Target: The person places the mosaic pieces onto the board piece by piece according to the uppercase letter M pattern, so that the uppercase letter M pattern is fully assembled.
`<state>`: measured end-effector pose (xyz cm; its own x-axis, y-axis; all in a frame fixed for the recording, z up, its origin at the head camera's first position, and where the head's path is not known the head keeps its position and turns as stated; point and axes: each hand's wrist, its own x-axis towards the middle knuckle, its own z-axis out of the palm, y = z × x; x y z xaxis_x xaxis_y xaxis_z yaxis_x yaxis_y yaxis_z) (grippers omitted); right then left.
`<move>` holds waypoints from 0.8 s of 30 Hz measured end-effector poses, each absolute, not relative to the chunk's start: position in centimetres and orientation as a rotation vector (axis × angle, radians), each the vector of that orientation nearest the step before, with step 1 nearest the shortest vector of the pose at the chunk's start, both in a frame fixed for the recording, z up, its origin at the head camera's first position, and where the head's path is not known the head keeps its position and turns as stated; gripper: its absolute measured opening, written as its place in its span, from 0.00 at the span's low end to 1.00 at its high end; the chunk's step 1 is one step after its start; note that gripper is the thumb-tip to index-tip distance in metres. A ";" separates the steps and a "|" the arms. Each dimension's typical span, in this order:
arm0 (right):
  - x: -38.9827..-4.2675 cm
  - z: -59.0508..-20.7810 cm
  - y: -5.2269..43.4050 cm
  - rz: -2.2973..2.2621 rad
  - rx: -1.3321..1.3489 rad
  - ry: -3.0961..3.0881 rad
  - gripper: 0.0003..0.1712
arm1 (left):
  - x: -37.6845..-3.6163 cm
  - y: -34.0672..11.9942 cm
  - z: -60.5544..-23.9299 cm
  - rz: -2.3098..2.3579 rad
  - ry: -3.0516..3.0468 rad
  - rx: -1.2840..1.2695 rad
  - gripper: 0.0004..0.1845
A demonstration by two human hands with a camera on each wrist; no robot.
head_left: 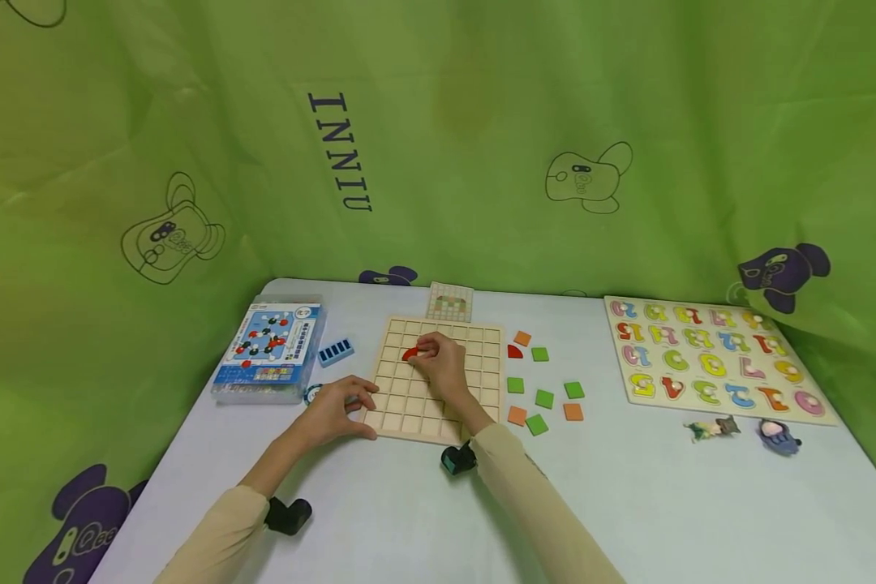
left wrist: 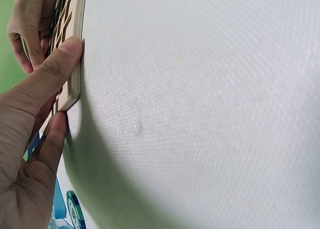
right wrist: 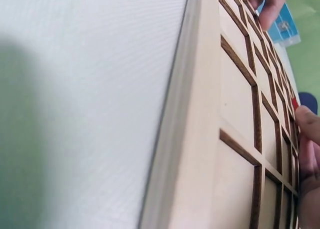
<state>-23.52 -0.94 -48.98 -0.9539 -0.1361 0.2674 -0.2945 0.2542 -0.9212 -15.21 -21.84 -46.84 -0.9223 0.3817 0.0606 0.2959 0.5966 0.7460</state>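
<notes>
A square wooden grid board (head_left: 413, 404) lies on the table in front of the person. At its front left corner, the left hand (head_left: 332, 412) holds the frame. The left wrist view shows its thumb (left wrist: 71, 48) on one edge and a finger on the adjoining edge. Over the upper left cells, the right hand (head_left: 444, 367) pinches a red rounded tile (head_left: 410, 354) between thumb and fingertips. Only a red sliver shows beside the thumb in the right wrist view. Right of the board lie a red quarter-circle tile (head_left: 514, 351), several green square tiles (head_left: 544, 398) and several orange ones (head_left: 573, 412).
Behind the board lies a pattern card (head_left: 450, 303). A boxed molecule set (head_left: 266, 349), a blue striped block (head_left: 336, 351) and a round chip (left wrist: 75, 209) are at left. A number puzzle (head_left: 715, 365) and two small figurines (head_left: 712, 428) occupy the right. Green fabric hangs behind.
</notes>
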 end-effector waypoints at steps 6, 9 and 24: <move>-23.6 -49.1 -1.1 1.757 0.418 -2.434 0.18 | -15.2 -21.9 -46.9 1.238 2.707 0.577 0.16; -23.6 -49.0 -1.0 1.750 0.422 -2.449 0.18 | -15.2 -21.9 -46.9 1.235 2.705 0.573 0.16; -23.3 -47.9 -0.4 2.022 0.588 -2.176 0.21 | -15.3 -22.0 -47.1 1.250 2.694 0.560 0.17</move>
